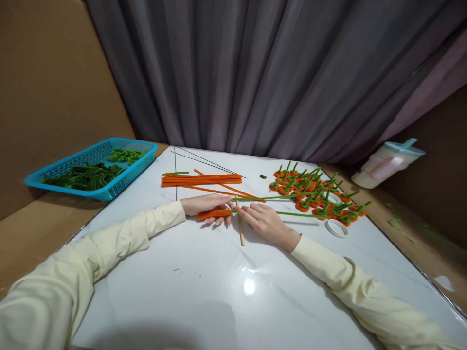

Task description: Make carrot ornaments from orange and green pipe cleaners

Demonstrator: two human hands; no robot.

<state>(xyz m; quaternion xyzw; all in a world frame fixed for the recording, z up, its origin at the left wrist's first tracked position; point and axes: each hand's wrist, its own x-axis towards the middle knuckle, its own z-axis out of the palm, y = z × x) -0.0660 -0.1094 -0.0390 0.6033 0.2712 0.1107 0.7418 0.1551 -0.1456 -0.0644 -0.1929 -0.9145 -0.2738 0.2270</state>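
the left hand [207, 206] is curled around an orange roll [213, 214], which lies along its palm and pokes out past the fingers. just to its right, the right hand [264, 223] has its fingers drawn together at a thin stick [241, 232], though i cannot tell exactly what they grip. the stick slants between both hands, its lower end showing below the fingertips. two green strands [272, 198] run rightward from the hands, one above the right hand, the other passing behind it. beyond the left hand lie orange stems [200, 180] and thin black wires [204, 159]. farther left of it sits a blue basket [122, 186] with green leaves [85, 176]. beyond and right of the right hand are orange flowers [306, 187], a white ring [337, 236] beside them and, farther off, a cup [381, 165].
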